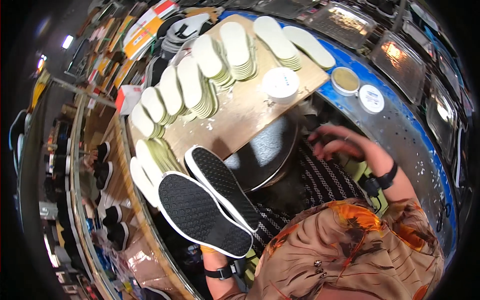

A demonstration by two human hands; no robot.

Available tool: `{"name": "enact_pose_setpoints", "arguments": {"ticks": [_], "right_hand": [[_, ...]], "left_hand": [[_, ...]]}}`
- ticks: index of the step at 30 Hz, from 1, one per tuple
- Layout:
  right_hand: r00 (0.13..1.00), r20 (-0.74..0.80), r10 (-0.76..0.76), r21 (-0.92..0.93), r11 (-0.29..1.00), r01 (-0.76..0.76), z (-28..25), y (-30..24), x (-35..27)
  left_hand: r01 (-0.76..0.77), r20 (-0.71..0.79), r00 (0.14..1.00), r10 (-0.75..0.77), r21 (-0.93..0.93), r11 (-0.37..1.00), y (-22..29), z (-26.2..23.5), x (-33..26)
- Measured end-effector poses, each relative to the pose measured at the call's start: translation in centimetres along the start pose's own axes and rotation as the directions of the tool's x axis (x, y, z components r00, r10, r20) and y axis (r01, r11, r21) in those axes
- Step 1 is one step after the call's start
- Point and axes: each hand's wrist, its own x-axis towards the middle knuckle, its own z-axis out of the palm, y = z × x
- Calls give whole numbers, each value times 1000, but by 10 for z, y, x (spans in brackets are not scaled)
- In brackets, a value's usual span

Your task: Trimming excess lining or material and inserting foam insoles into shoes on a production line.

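Two black-soled shoes (210, 200) held up over the workbench.
Left hand (212, 252) grips both from beneath, fingers hidden; right hand (340, 145) spread wide, empty.

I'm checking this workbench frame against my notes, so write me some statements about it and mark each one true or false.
1. The left hand holds two black shoes with white-edged rubber soles, soles facing up. True.
2. The right hand grips a white round lidded tub. False: the tub stands apart on the wooden board, and the hand reaches past the dark round stand, holding nothing visible.
3. Stacks of pale foam insoles lie on the board. True.
4. The open round tin of yellowish paste stands on the board. False: it stands on the blue-edged metal surface beside it.
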Motion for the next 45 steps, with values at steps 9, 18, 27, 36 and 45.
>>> {"name": "enact_pose_setpoints", "arguments": {"ticks": [9, 18, 27, 36, 45], "right_hand": [[946, 42, -323, -729, 638, 250, 141, -10, 85], [972, -25, -235, -722, 676, 145, 139, 16, 84], [927, 47, -371, -712, 639, 292, 131, -9, 43], [934, -62, -352, -698, 684, 212, 107, -11, 34], [921, -84, -380, -739, 644, 198, 105, -16, 26]], "left_hand": [[-81, 46, 996, 74, 167, 983, -7, 0, -14], [-204, 164, 976, 146, 429, 880, -15, 11, -18], [-390, 318, 917, 242, 581, 714, -18, 28, -7], [-92, 294, 955, -52, 456, 885, -20, 37, -3], [-37, 198, 977, -74, 503, 864, -34, 46, 10]]}}
